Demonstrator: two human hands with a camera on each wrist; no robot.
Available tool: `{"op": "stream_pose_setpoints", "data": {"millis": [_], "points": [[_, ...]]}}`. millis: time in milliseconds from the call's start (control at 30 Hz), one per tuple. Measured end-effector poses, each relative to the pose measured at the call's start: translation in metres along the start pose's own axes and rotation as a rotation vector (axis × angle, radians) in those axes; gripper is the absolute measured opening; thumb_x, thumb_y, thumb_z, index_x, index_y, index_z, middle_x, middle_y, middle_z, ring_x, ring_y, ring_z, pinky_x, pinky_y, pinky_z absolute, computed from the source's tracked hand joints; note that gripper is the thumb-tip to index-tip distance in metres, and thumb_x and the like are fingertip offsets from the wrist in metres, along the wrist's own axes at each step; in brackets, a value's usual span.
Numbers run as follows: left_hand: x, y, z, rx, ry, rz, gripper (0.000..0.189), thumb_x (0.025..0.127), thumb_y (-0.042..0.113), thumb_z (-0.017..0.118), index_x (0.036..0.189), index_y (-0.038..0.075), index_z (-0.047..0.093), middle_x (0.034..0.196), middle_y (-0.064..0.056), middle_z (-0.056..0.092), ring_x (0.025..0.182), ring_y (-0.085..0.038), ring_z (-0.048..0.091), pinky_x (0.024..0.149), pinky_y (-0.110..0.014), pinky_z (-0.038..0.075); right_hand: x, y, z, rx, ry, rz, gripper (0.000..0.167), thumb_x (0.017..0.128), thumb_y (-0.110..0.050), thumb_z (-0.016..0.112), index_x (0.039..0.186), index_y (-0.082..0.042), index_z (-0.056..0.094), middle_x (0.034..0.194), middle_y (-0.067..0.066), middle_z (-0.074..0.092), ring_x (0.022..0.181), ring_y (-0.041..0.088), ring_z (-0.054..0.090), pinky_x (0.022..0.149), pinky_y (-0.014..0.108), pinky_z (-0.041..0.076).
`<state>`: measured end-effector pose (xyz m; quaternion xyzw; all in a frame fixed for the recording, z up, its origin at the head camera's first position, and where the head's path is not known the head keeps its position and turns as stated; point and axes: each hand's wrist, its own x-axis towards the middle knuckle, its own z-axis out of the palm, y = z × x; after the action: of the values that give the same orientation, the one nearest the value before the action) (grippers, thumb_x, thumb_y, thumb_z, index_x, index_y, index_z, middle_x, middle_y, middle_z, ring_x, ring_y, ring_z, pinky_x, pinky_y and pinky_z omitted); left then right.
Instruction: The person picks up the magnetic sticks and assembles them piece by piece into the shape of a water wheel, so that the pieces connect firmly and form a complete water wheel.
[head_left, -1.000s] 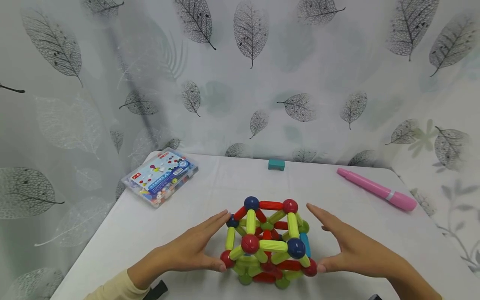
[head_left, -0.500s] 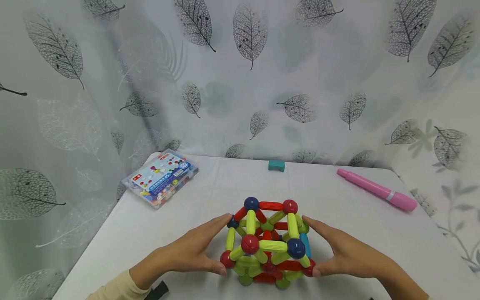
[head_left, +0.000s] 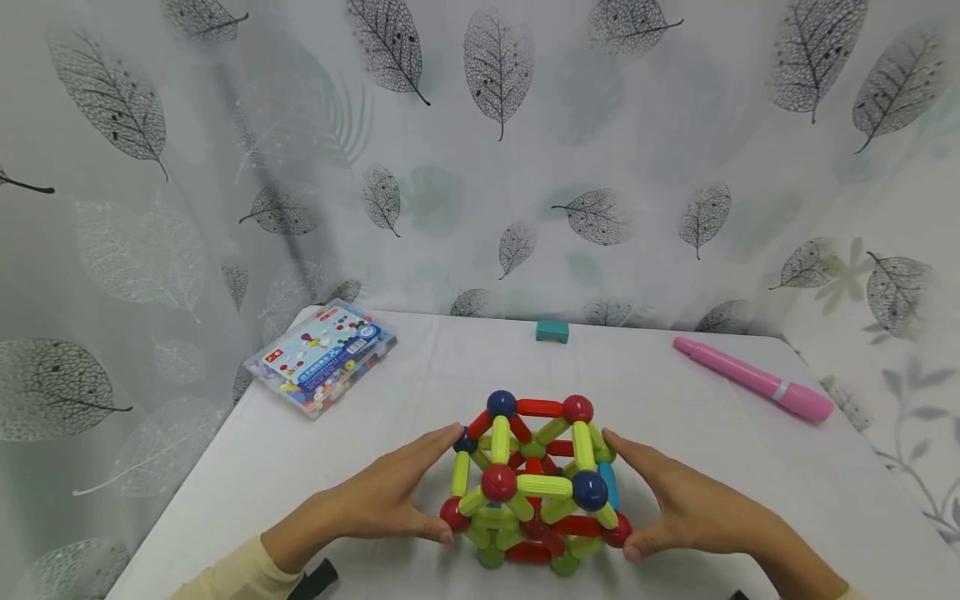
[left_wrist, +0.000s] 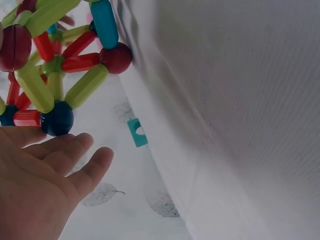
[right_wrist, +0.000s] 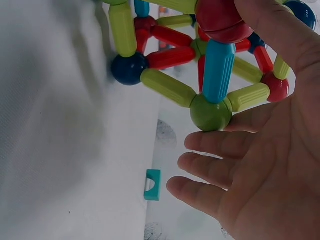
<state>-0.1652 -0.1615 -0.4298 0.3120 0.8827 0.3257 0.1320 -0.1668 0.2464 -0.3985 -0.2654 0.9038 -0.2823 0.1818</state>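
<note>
A magnetic ball-and-stick structure point(head_left: 543, 487), built of red, blue and green balls joined by lime, red and light-blue sticks, stands over the front of the white table. My left hand point(head_left: 375, 504) holds its left side, thumb at a red ball point(head_left: 454, 514) and fingertips at a blue ball point(left_wrist: 57, 118). On the opposite side, my right hand point(head_left: 697, 508) has its thumb on another red ball point(head_left: 617, 531). In the right wrist view its fingers reach a green ball point(right_wrist: 211, 112), while the lower ones extend free. The structure's underside is mostly hidden.
A clear plastic box point(head_left: 318, 354) with a printed label and small coloured parts lies at the back left. One teal block point(head_left: 552, 332) with a cut-out sits near the table's back edge. To the right rests a pink marker-shaped object point(head_left: 753, 379). A leaf-patterned curtain point(head_left: 450, 250) hangs behind.
My right hand has moved in leftward from beside the structure to touch it. The structure's front has since risen very slightly. My left hand has stayed nearly in place.
</note>
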Motion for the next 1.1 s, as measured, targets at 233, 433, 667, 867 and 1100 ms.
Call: {"op": "stream_pose_setpoints", "data": {"millis": [233, 433, 667, 867, 1100], "points": [[0.016, -0.009, -0.007, 0.003, 0.031, -0.003, 0.110, 0.079, 0.059, 0.081, 0.164, 0.025, 0.020, 0.167, 0.001, 0.028, 0.153, -0.025, 0.030, 0.115, -0.053, 0.037, 0.018, 0.011, -0.006, -0.033, 0.038, -0.041, 0.116, 0.075, -0.052, 0.086, 0.161, -0.005, 0.024, 0.156, 0.019, 0.043, 0.141, 0.048, 0.041, 0.101, 0.069, 0.044], [0.035, -0.020, -0.013, -0.023, 0.061, -0.011, 0.111, 0.078, 0.056, 0.083, 0.163, 0.019, 0.023, 0.166, 0.000, 0.030, 0.153, -0.026, 0.030, 0.116, -0.054, 0.035, 0.038, 0.022, -0.015, -0.011, 0.038, -0.038, 0.117, 0.076, -0.053, 0.085, 0.161, -0.004, 0.021, 0.158, 0.021, 0.040, 0.143, 0.050, 0.037, 0.104, 0.070, 0.040], [0.055, -0.030, -0.024, -0.047, 0.084, -0.008, 0.111, 0.078, 0.054, 0.084, 0.163, 0.015, 0.023, 0.166, -0.004, 0.031, 0.151, -0.029, 0.033, 0.115, -0.055, 0.037, 0.062, 0.033, -0.031, 0.013, 0.013, -0.028, 0.119, 0.076, -0.054, 0.084, 0.163, -0.009, 0.016, 0.163, 0.023, 0.030, 0.134, 0.059, 0.043, 0.097, 0.068, 0.048], [0.073, -0.040, -0.031, -0.080, 0.084, -0.018, 0.111, 0.079, 0.055, 0.083, 0.163, 0.018, 0.022, 0.167, -0.004, 0.029, 0.150, -0.031, 0.034, 0.113, -0.054, 0.040, 0.076, 0.045, -0.039, 0.038, 0.009, -0.025, 0.120, 0.076, -0.054, 0.083, 0.164, -0.011, 0.013, 0.164, 0.024, 0.025, 0.134, 0.061, 0.042, 0.096, 0.067, 0.049], [0.083, -0.044, -0.033, -0.152, 0.073, -0.016, 0.113, 0.078, 0.058, 0.081, 0.164, 0.019, 0.020, 0.168, -0.002, 0.026, 0.153, -0.028, 0.029, 0.115, -0.053, 0.038, 0.081, 0.052, -0.042, 0.092, 0.006, -0.028, 0.120, 0.076, -0.053, 0.082, 0.165, -0.014, 0.010, 0.166, 0.024, 0.020, 0.136, 0.062, 0.038, 0.095, 0.068, 0.049]]}}
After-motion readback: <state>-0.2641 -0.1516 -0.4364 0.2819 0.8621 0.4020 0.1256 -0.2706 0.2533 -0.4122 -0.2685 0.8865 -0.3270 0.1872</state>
